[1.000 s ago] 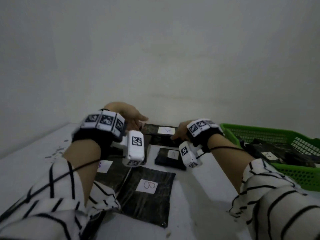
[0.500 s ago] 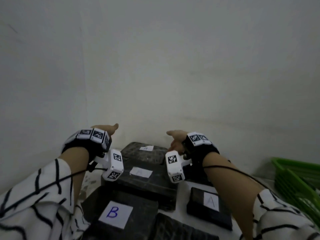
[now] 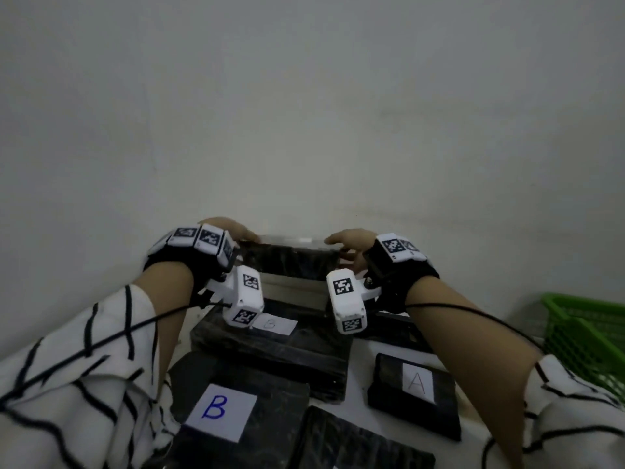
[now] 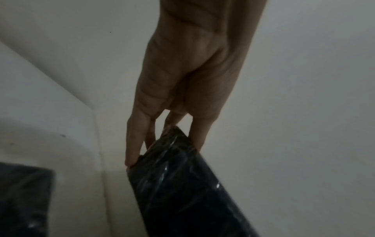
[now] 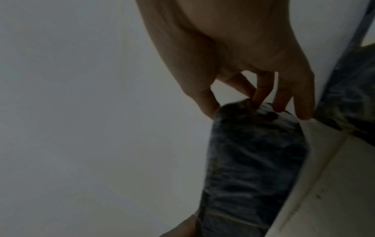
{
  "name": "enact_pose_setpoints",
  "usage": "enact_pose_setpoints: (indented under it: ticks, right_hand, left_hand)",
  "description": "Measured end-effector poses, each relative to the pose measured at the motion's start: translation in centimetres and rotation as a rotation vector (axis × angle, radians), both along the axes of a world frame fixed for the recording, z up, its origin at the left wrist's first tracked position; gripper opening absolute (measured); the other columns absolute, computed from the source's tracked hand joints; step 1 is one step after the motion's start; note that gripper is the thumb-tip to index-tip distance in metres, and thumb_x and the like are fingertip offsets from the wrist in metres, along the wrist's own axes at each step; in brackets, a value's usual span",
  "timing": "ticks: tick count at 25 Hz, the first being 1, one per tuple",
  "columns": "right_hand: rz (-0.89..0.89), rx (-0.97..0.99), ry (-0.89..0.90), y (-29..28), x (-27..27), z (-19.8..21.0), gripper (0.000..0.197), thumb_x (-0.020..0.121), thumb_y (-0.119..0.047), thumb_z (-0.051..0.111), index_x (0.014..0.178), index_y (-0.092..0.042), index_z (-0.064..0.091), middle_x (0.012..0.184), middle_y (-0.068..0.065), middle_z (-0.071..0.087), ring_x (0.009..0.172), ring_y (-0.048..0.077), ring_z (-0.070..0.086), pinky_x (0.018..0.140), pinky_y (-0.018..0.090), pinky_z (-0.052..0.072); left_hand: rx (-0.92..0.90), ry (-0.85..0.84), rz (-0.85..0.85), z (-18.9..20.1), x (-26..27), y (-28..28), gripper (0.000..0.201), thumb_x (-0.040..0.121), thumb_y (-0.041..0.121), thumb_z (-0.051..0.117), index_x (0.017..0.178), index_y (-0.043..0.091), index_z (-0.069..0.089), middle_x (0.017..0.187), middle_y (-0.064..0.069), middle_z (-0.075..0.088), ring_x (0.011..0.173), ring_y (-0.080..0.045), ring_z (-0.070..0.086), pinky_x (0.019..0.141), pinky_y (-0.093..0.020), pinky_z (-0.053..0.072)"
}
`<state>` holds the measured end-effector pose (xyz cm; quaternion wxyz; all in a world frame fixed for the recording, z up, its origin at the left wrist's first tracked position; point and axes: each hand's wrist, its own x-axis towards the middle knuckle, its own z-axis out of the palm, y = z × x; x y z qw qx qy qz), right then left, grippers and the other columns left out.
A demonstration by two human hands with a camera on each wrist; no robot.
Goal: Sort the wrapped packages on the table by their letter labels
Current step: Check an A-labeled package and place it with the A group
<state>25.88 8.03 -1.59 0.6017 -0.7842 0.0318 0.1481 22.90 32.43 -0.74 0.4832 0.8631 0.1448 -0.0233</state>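
Observation:
Near the wall, a black wrapped package (image 3: 291, 262) is raised and tilted, held at its two ends. My left hand (image 3: 243, 235) grips its left end; in the left wrist view the fingers (image 4: 134, 144) and thumb clamp the package (image 4: 182, 184). My right hand (image 3: 338, 247) grips the right end, with curled fingers (image 5: 302, 104) on the package (image 5: 253, 152). Its label is blurred and I cannot read it. Below lies a package labelled B (image 3: 270, 346). A second B package (image 3: 243, 421) and a small A package (image 3: 416, 397) lie nearer me.
A green plastic basket (image 3: 588, 333) stands at the right edge. Another black package (image 3: 358, 445) lies at the bottom of the head view, and one more (image 3: 392, 330) under my right forearm. The white wall is close behind the held package.
Both hands, spread apart and open above the far packages half a second ago, have closed on the ends of the far package and raised it off the pile.

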Motion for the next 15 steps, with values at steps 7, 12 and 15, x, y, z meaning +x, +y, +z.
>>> enact_pose_setpoints:
  ticks: [7,12,15]
  right_hand:
    - [-0.143,0.223,-0.262,-5.6,-4.8,5.1,0.069,0.046,-0.027,0.081,0.108,-0.003,0.060,0.094,0.015,0.067,0.081,0.029,0.062,0.078,0.045,0.055]
    - [-0.188,0.470,-0.395,-13.3,-15.3,6.0,0.020,0.080,-0.014,0.062,0.096,-0.003,0.063,0.065,0.002,0.064,0.052,0.016,0.059,0.055,0.025,0.048]
    - [-0.302,0.444,-0.511,-17.9,-20.5,4.9,0.019,0.083,-0.028,0.062,0.091,-0.010,0.061,0.067,0.002,0.065,0.054,0.015,0.060,0.048,0.022,0.047]
  left_hand:
    - [-0.291,-0.178,-0.154,7.4,-7.1,-8.4,0.037,0.069,0.041,0.074,0.084,0.010,0.061,0.069,-0.004,0.068,0.058,-0.018,0.064,0.055,-0.025,0.053]
    - [-0.603,-0.320,-0.284,6.1,-12.0,-17.3,0.065,0.058,0.049,0.081,0.101,0.005,0.063,0.084,-0.009,0.073,0.075,-0.021,0.069,0.079,-0.037,0.057]
    - [-0.629,-0.403,-0.347,4.1,-15.5,-23.1,0.090,0.037,0.058,0.083,0.107,0.005,0.063,0.098,-0.013,0.071,0.095,-0.030,0.066,0.089,-0.042,0.052]
